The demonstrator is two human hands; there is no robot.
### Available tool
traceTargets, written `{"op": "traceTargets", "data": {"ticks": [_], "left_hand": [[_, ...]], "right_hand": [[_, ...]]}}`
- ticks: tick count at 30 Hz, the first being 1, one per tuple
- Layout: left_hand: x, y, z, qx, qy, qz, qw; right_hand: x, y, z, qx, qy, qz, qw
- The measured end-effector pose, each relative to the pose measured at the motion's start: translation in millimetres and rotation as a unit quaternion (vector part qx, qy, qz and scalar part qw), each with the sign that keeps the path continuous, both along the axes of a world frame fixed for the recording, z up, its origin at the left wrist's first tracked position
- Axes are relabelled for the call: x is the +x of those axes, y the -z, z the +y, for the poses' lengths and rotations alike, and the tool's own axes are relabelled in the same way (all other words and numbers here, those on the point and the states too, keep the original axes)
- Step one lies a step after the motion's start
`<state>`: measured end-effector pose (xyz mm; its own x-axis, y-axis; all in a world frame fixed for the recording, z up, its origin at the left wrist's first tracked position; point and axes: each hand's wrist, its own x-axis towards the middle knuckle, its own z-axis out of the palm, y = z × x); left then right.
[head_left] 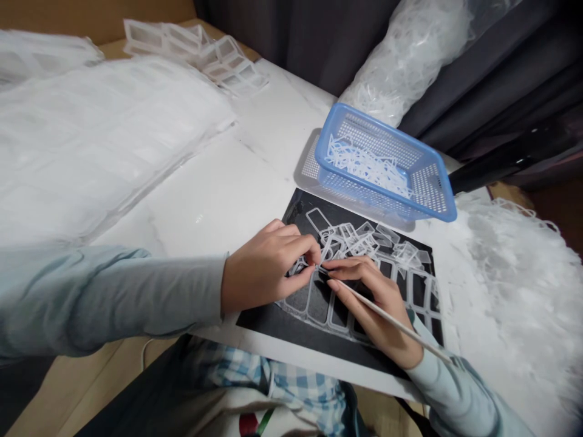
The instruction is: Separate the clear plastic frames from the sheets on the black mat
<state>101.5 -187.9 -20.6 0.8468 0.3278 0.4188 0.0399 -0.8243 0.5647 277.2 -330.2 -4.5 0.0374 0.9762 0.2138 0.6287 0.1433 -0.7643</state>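
My left hand [268, 264] pinches a small clear plastic frame piece [298, 265] over a black mat [291, 325]. Facing it, my right hand [378, 303] holds a thin white stick [392, 321] like a pen, its tip touching the piece at my left fingertips. A sheet of joined clear rectangular frames [319, 303] lies on the mat beneath both hands. Loose clear frames [364, 240] are heaped just behind my fingers.
A blue mesh basket [437, 182] with white plastic scraps sits tilted on a grey basket behind the mat. Stacks of clear sheets [91, 139] fill the left of the white table. A heap of white scraps [514, 279] lies on the right, a full plastic bag [410, 54] behind.
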Motion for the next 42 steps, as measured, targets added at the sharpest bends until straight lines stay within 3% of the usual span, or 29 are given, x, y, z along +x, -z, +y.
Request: {"op": "traceTargets", "data": {"ticks": [6, 21, 32, 37, 42], "left_hand": [[0.5, -2.8, -0.3, -0.019, -0.002, -0.013, 1.0], [-0.8, -10.2, -6.5, -0.087, 0.034, -0.003, 0.996], [-1.7, -5.9, -5.9, -0.044, -0.034, -0.033, 0.998], [-0.2, -4.0, -5.0, -0.066, -0.023, -0.036, 0.997], [-0.1, -11.5, -8.2, -0.1, -0.038, -0.02, 0.994]], "right_hand": [[-0.7, 0.0, -1.3, -0.011, 0.012, -0.003, 1.0], [-1.7, 3.4, -0.6, 0.044, -0.031, -0.08, 0.995], [-3.9, -1.5, -2.5, 0.059, -0.011, -0.058, 0.997], [-4.2, 0.2, -2.4, 0.065, -0.021, -0.079, 0.995], [-5.0, 2.5, -3.8, 0.061, -0.035, -0.1, 0.992]]}}
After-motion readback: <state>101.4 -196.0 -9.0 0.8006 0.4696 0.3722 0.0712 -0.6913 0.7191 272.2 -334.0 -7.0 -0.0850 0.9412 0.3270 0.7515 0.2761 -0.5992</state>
